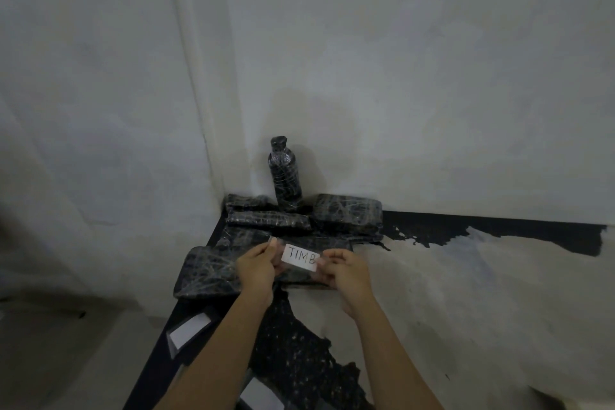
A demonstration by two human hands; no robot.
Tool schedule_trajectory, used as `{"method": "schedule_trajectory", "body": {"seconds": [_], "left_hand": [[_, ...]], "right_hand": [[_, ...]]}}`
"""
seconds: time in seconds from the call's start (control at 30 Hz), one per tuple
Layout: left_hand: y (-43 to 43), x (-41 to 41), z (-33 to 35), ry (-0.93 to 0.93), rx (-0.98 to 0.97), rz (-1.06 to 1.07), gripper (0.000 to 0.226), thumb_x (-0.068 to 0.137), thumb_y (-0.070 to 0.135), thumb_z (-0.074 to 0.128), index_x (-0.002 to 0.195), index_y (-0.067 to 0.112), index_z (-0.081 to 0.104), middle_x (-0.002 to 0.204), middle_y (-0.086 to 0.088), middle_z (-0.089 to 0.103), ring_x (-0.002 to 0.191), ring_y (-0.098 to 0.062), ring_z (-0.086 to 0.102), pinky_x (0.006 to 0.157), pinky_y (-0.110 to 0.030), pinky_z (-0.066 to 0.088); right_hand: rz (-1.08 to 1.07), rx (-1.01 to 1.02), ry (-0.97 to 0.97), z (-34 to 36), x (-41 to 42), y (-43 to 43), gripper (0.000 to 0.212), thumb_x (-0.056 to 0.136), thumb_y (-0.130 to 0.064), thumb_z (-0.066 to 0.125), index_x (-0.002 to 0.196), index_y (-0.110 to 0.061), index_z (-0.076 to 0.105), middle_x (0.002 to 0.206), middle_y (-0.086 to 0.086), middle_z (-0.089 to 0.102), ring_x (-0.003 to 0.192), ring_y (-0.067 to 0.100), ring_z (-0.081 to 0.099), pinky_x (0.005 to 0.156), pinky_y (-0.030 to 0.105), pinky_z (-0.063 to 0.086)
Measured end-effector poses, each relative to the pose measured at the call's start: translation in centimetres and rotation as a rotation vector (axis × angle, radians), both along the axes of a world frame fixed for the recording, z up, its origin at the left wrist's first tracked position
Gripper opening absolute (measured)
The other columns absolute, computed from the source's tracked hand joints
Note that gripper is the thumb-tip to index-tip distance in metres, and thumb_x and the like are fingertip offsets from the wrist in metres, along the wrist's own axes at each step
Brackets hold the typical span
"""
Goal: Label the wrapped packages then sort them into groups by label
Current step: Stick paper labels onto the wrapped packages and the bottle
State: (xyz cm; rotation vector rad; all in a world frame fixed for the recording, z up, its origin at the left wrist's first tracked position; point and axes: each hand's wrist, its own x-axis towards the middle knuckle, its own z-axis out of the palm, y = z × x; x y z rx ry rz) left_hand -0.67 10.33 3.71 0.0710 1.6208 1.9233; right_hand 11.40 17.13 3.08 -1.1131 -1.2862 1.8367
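A white label [300, 257] with handwritten letters "TIMB" sits on a strip of clear tape held over a flat black-wrapped package [299, 243]. My left hand [258, 265] pinches the tape's left end. My right hand [344, 268] pinches its right end and covers the label's edge. Several more black-wrapped packages lie in the corner: one at the left [208, 271], a long one [268, 220], a block [347, 213]. A wrapped bottle [285, 175] stands upright behind them.
The worn table [466, 293] has patchy black and grey paint and meets grey walls at the back and left. Blank white labels lie at the near left [189, 331] and by the bottom edge [261, 398].
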Motion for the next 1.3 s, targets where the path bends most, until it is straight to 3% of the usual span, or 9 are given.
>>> {"method": "schedule_trajectory", "body": {"seconds": [0.1, 0.2, 0.3, 0.43, 0.63, 0.8, 0.93, 1.13, 1.3], "left_hand": [[1.2, -0.2, -0.6, 0.044, -0.072, 0.004, 0.008, 0.090, 0.013, 0.061, 0.092, 0.008, 0.066, 0.077, -0.007, 0.066, 0.070, -0.018, 0.061, 0.058, -0.025, 0.049], [2.1, -0.8, -1.3, 0.151, -0.200, -0.028, 0.005, 0.087, 0.013, 0.065, 0.089, 0.010, 0.068, 0.081, -0.011, 0.067, 0.075, -0.023, 0.062, 0.062, -0.028, 0.053], [3.0, -1.4, -2.3, 0.374, -0.351, -0.108, 0.014, 0.084, 0.017, 0.068, 0.088, 0.004, 0.072, 0.089, -0.013, 0.071, 0.083, -0.027, 0.065, 0.081, -0.037, 0.055], [3.8, -1.5, -3.1, 0.627, -0.537, -0.210, 0.022, 0.087, 0.019, 0.064, 0.083, -0.001, 0.071, 0.086, -0.016, 0.071, 0.081, -0.024, 0.062, 0.074, -0.028, 0.046], [5.0, -0.5, -3.8, 0.763, -0.712, -0.224, 0.025, 0.092, 0.023, 0.057, 0.085, 0.003, 0.068, 0.089, -0.014, 0.070, 0.089, -0.027, 0.062, 0.078, -0.033, 0.047], [5.0, 0.5, -5.1, 0.703, -0.762, -0.266, 0.026, 0.088, 0.035, 0.058, 0.082, 0.013, 0.071, 0.093, -0.010, 0.067, 0.093, -0.027, 0.061, 0.087, -0.044, 0.050], [4.8, 0.8, -5.7, 0.677, -0.784, -0.277, 0.029, 0.088, 0.033, 0.059, 0.081, 0.007, 0.072, 0.103, -0.015, 0.063, 0.104, -0.028, 0.054, 0.093, -0.046, 0.045], [4.7, 0.8, -6.3, 0.787, -0.751, -0.288, 0.027, 0.089, 0.023, 0.061, 0.086, -0.003, 0.069, 0.102, -0.019, 0.063, 0.100, -0.025, 0.052, 0.085, -0.029, 0.041], [4.2, 1.0, -6.3, 0.926, -0.774, -0.274, 0.013, 0.091, 0.007, 0.053, 0.090, -0.004, 0.059, 0.096, -0.020, 0.060, 0.088, -0.027, 0.054, 0.073, -0.030, 0.040]], "right_hand": [[-0.065, -0.043, -0.011, -0.4, -0.3, 1.1, 0.010, 0.091, 0.000, 0.055, 0.085, -0.001, 0.063, 0.079, 0.014, 0.065, 0.064, 0.018, 0.059, 0.060, 0.026, 0.059], [-0.146, -0.048, -0.078, -1.3, -0.9, 2.6, 0.010, 0.091, -0.006, 0.059, 0.093, -0.001, 0.067, 0.089, 0.015, 0.068, 0.072, 0.018, 0.061, 0.061, 0.024, 0.054], [-0.196, 0.176, -0.312, -2.3, -1.5, 3.9, 0.011, 0.089, -0.009, 0.062, 0.092, -0.002, 0.070, 0.090, 0.013, 0.068, 0.081, 0.018, 0.060, 0.065, 0.024, 0.046], [-0.159, 0.425, -0.700, -3.7, -2.4, 4.9, 0.015, 0.090, -0.022, 0.060, 0.089, -0.011, 0.071, 0.103, 0.010, 0.064, 0.096, 0.024, 0.057, 0.075, 0.025, 0.037], [-0.178, 0.300, -0.655, -5.3, -2.5, 5.8, 0.019, 0.088, -0.017, 0.063, 0.082, -0.001, 0.072, 0.108, 0.020, 0.063, 0.090, 0.030, 0.062, 0.079, 0.027, 0.045], [-0.304, 0.232, -0.629, -5.2, -0.5, 5.0, 0.027, 0.090, -0.019, 0.061, 0.087, 0.006, 0.070, 0.110, 0.011, 0.049, 0.096, 0.029, 0.056, 0.087, 0.026, 0.042], [-0.328, 0.263, -0.632, -5.1, 0.1, 4.5, 0.031, 0.091, -0.020, 0.061, 0.090, 0.011, 0.066, 0.121, 0.016, 0.047, 0.101, 0.029, 0.054, 0.088, 0.024, 0.039], [-0.297, 0.351, -0.702, -5.3, 0.0, 4.2, 0.034, 0.092, -0.024, 0.058, 0.089, 0.008, 0.068, 0.124, 0.017, 0.046, 0.107, 0.027, 0.050, 0.092, 0.027, 0.039], [-0.321, 0.426, -0.673, -5.4, 0.2, 3.4, 0.027, 0.089, -0.020, 0.062, 0.098, 0.005, 0.058, 0.115, 0.013, 0.046, 0.099, 0.026, 0.051, 0.083, 0.028, 0.040]]}}
